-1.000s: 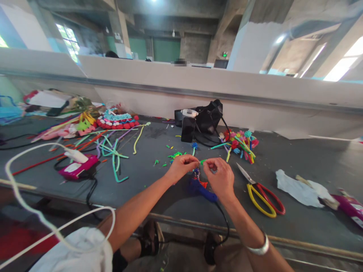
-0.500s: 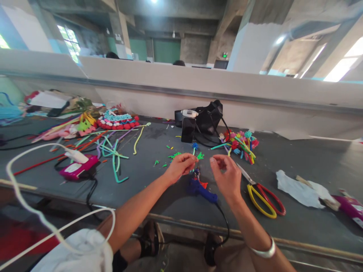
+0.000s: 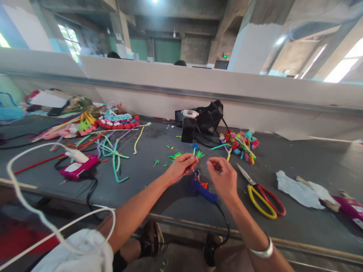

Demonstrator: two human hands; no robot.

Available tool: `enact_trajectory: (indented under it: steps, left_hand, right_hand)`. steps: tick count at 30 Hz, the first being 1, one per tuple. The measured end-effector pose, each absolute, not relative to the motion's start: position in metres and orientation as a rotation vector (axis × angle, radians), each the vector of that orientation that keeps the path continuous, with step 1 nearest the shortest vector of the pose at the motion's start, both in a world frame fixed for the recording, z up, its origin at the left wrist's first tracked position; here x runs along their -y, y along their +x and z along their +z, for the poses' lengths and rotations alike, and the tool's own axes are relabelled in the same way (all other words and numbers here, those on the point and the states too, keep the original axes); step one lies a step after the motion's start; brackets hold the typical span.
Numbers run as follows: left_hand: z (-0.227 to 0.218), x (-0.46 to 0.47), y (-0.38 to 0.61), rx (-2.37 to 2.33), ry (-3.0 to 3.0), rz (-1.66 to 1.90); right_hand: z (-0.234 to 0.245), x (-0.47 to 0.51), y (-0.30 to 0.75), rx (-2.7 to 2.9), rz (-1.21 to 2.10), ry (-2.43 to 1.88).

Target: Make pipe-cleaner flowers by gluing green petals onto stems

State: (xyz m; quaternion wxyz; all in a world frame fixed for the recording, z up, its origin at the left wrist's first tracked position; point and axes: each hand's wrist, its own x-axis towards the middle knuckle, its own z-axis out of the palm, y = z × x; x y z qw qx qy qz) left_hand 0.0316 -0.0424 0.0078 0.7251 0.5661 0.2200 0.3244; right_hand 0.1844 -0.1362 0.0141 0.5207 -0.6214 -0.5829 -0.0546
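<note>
Green and small, a cluster of narrow strips [image 3: 200,154] is pinched at the fingertips of the left hand [image 3: 183,166], near the centre of the frame. The right hand [image 3: 223,175] is held just to the right of it, apart from the cluster, with its fingers loosely curled; whether anything is gripped between them cannot be told. A silver bracelet [image 3: 266,252] is worn on the right wrist. Beneath the 2 hands, a blue glue gun [image 3: 207,195] is laid on the dark worktop [image 3: 283,151], its tip partly covered by small bits of colour. Loose green pieces [image 3: 175,155] are scattered just above the left hand, and a blue flower [image 3: 195,145] is seen beyond it, its pale stem partly hidden. Right of centre, a bundle of colourful flowers [image 3: 241,144] is placed above a pair of scissors [image 3: 253,184], fitted with 1 yellow and 1 red handle. A black phone [image 3: 188,129] is propped upright before a black bag [image 3: 211,119] at upper centre. At left, bent green stems [image 3: 115,153] are strewn near a magenta box [image 3: 68,172].
</note>
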Motion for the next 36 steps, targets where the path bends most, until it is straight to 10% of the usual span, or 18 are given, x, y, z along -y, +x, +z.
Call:
enact_trajectory:
  steps: [36]
  left_hand:
    - [0.0087,0.0486,0.0329,-0.620,1.556,0.747]
  right_hand:
    - [0.0149,0.1347,0.1852,1.525,-0.292,-1.526]
